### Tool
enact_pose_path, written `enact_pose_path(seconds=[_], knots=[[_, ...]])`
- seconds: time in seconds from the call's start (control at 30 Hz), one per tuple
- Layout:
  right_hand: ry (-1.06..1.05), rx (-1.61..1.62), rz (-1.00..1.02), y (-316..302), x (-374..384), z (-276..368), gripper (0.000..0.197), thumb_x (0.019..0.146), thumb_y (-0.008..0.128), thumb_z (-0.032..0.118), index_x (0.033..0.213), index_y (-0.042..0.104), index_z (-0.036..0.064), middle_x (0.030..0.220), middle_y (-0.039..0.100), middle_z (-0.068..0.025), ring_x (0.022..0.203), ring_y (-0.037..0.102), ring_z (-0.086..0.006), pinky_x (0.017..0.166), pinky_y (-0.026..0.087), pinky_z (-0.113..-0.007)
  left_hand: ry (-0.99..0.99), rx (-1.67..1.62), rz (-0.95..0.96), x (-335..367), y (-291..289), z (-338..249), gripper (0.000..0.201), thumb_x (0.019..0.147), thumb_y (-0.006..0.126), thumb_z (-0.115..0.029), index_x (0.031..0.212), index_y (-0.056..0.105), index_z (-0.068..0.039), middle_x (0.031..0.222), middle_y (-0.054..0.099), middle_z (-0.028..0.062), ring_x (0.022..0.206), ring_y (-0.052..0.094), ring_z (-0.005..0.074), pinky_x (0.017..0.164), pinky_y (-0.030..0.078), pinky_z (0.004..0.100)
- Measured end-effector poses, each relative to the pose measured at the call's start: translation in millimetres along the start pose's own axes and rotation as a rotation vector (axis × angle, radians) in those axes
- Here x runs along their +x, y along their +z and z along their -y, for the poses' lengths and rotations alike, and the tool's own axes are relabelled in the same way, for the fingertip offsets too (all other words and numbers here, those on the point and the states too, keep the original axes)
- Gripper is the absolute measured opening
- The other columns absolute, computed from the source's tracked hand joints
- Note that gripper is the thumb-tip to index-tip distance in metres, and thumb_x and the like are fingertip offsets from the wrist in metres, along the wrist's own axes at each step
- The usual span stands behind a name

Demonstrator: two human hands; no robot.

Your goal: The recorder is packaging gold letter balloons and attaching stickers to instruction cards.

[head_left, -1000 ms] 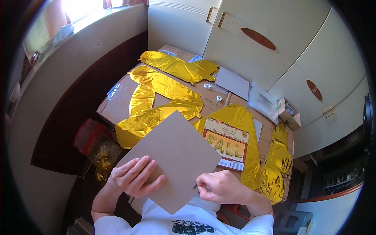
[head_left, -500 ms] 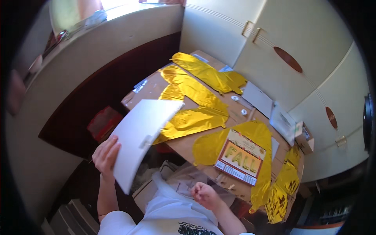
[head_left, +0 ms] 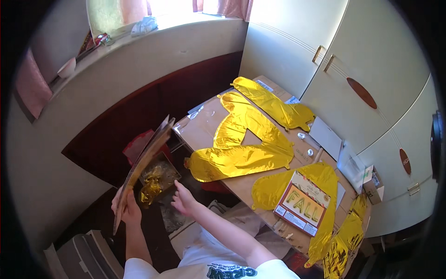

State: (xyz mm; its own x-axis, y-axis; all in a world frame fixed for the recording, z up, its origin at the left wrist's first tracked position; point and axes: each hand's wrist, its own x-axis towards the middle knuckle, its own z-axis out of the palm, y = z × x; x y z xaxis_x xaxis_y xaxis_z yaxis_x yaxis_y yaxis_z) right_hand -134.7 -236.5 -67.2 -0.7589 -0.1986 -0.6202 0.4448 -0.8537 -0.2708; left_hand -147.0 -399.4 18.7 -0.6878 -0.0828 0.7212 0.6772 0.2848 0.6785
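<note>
My left hand (head_left: 131, 210) is closed on the lower part of a tall, flat cardboard panel (head_left: 135, 169), seen nearly edge-on. Its top shows more than one layer, slightly apart. To the right of the panel, crumpled gold foil (head_left: 151, 186) sits by clear plastic inside a dark, open box-like holder (head_left: 168, 165). My right hand (head_left: 184, 199) is at the near corner of that holder, index finger stretched toward it and the other fingers loosely curled. Nothing shows in this hand; whether the fingertip touches the corner I cannot tell.
On the cardboard-covered table (head_left: 186, 130) lie a flat gold letter-A foil balloon (head_left: 260, 125), other gold foil balloons (head_left: 274, 104) and a printed box (head_left: 304, 204). Two white ribbon rolls (head_left: 310, 152) lie near a grey panel (head_left: 325, 138). Tall cabinets (head_left: 371, 56) stand behind.
The panel has turned from its white face to nearly edge-on. My right hand has moved left and forward, toward the holder with gold foil. The view has shifted left.
</note>
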Motion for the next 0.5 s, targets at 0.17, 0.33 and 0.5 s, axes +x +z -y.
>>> enact_pose_path(seconds=[0.17, 0.33, 0.5], knots=[[-0.281, -0.183, -0.005, -39, -53, 6, 0.070, 0.089, 0.051, 0.037, 0.140, 0.016, 0.0051, 0.147, 0.014, -0.0152, 0.136, 0.017, -0.0269, 0.109, 0.021, -0.040, -0.362, -0.450, 0.074, -12, 28, 7, 0.046, 0.082, 0.063, -0.004, 0.122, 0.041, 0.004, 0.115, 0.054, 0.0108, 0.103, 0.053, 0.0174, 0.089, 0.040, 0.0288], [-1.063, -0.629, 0.007, -103, -209, 29, 0.050, 0.083, 0.058, 0.014, 0.126, 0.035, 0.0023, 0.129, 0.041, -0.0153, 0.120, 0.041, -0.0238, 0.104, 0.029, -0.039, -0.536, -0.764, 0.279, -22, 84, -26, 0.043, 0.079, 0.065, -0.003, 0.117, 0.046, 0.005, 0.111, 0.057, 0.0101, 0.100, 0.054, 0.0166, 0.089, 0.042, 0.0307], [-1.746, -1.589, -0.760, -106, -322, 46, 0.046, 0.066, 0.071, 0.018, 0.107, 0.052, 0.0062, 0.113, 0.050, -0.0124, 0.108, 0.049, -0.0253, 0.093, 0.038, -0.037, -0.648, -1.046, 0.688, -32, 145, -100, 0.032, 0.080, 0.062, -0.001, 0.110, 0.054, 0.006, 0.103, 0.061, 0.0092, 0.092, 0.057, 0.0151, 0.082, 0.046, 0.0290]])
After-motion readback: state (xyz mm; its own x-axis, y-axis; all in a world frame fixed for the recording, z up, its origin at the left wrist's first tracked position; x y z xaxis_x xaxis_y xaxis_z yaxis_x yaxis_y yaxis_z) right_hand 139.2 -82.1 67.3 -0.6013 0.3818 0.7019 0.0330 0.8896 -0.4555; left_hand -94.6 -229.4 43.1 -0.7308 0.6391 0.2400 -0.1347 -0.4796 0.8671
